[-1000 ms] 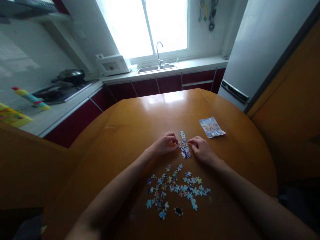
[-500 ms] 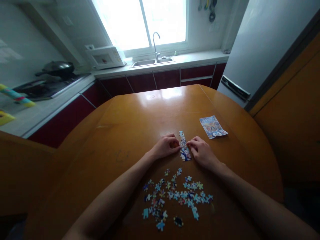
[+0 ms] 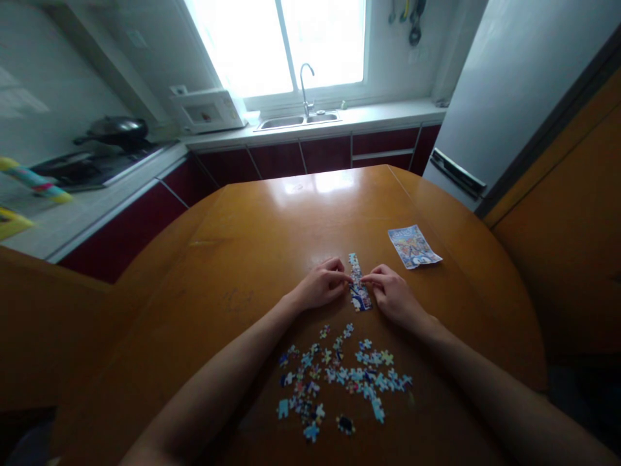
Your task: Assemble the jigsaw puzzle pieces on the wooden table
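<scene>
"Blue-white puzzle strip (image 3: 358,286) lies on the table (image 3: 272,239). Step, from your station?"

"I judge: squaring its joints. Next move calls for light, even pressure."

"Fingers?"

"Left hand (image 3: 323,285): index extended to one edge. Right hand (image 3: 392,296): fingertips narrow, opposite edge. Any grip, I can't tell. Loose pieces (image 3: 356,374) lie nearer."

"Change?"

"Left index straighter than half a second ago."

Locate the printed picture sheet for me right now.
In the head view, the printed sheet lies on the wooden table, right of centre, to the right of the joined puzzle strip and a little farther from the person.
</scene>
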A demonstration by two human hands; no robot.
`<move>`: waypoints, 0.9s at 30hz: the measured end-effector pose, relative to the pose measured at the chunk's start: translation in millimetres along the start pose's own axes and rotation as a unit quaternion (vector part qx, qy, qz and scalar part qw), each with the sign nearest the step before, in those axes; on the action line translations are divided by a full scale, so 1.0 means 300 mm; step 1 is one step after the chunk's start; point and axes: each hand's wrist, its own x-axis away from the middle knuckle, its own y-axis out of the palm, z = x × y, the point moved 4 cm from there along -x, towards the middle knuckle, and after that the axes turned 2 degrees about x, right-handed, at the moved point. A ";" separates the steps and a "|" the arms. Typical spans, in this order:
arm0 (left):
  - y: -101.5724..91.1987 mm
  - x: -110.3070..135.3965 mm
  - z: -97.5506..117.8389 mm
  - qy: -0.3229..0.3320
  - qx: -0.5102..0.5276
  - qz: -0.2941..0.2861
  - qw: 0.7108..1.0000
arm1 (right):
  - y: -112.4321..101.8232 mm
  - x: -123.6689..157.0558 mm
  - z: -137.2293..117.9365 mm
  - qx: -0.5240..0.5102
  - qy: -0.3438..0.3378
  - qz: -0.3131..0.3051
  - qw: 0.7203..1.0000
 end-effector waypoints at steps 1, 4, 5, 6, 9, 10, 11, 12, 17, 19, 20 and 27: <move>0.002 -0.001 -0.001 0.000 -0.007 -0.005 1.000 | 0.000 0.000 -0.001 0.000 0.000 -0.001 1.000; 0.007 -0.001 -0.005 -0.001 -0.021 -0.009 1.000 | -0.001 0.002 -0.004 0.003 -0.002 -0.002 1.000; 0.007 -0.001 -0.006 0.000 -0.021 -0.009 1.000 | -0.001 0.002 -0.005 0.003 -0.003 -0.002 1.000; 0.008 0.000 -0.007 0.001 -0.017 -0.008 1.000 | 0.000 0.002 -0.005 0.002 -0.004 0.000 1.000; 0.001 0.002 -0.012 -0.004 0.000 0.016 1.000 | -0.003 0.001 -0.003 -0.008 -0.001 0.006 1.000; -0.004 0.003 -0.014 -0.006 0.002 0.028 1.000 | -0.005 0.001 -0.003 -0.012 0.002 0.007 1.000; -0.007 0.004 -0.015 -0.007 0.000 0.039 0.999 | -0.008 0.002 -0.003 -0.014 0.006 0.009 1.000; -0.010 0.005 -0.015 -0.005 -0.007 0.046 0.999 | -0.013 0.003 -0.004 -0.014 0.012 0.010 1.000; -0.009 0.008 -0.010 0.004 -0.053 0.031 0.998 | -0.043 0.023 -0.015 0.029 0.059 -0.007 0.998; -0.006 0.008 -0.008 0.003 -0.059 0.020 0.998 | -0.049 0.035 -0.018 0.047 0.084 -0.030 0.995; -0.004 0.007 -0.007 0.003 -0.060 0.015 0.998 | -0.050 0.041 -0.020 0.056 0.094 -0.044 0.993; -0.008 0.010 -0.022 -0.008 -0.048 0.046 0.998 | -0.052 0.062 -0.041 0.080 0.078 -0.125 0.986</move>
